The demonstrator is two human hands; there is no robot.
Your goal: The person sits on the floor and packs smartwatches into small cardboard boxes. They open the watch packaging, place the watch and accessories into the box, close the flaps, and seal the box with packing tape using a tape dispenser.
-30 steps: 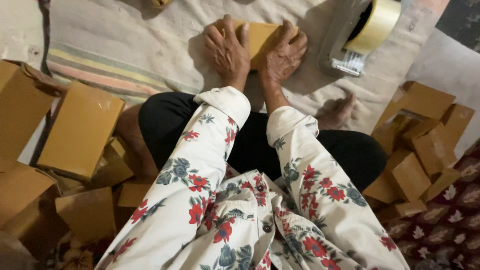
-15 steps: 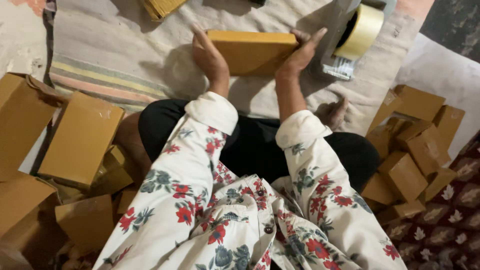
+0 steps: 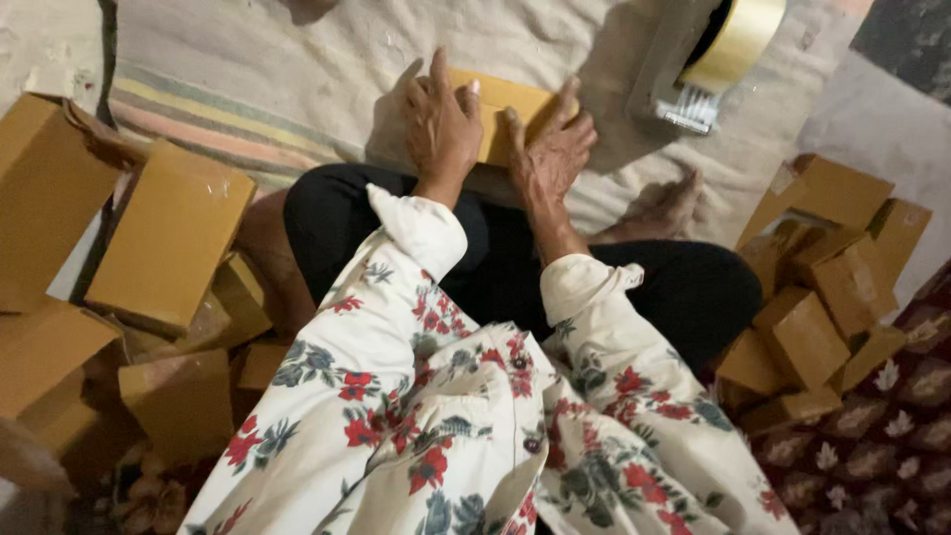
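Hands meet on a small yellow-brown cardboard box (image 3: 500, 104) that lies on the pale cloth mat (image 3: 297, 50) just beyond your crossed legs. Your left hand (image 3: 443, 124) lies palm down on the box's near left part, fingers stretched almost flat and slightly spread, pressing rather than wrapped around it. Your right hand (image 3: 552, 149) rests against the box's right end, fingers bent loosely over the edge with the thumb pointing up; whether it truly grips the box or only leans on it, you cannot tell. Both sleeves are white with red and dark blue flowers.

Beyond the box to the right, a tape dispenser (image 3: 693, 69) carrying a roll of tan tape (image 3: 738, 35) stands on the mat, near the box but apart from it. To your left, a heap of larger cardboard boxes (image 3: 168, 238) lies at mixed angles beside a striped edge of the mat. To your right, a pile of smaller cardboard boxes (image 3: 822, 297) sits next to a dark red patterned rug (image 3: 892, 436).
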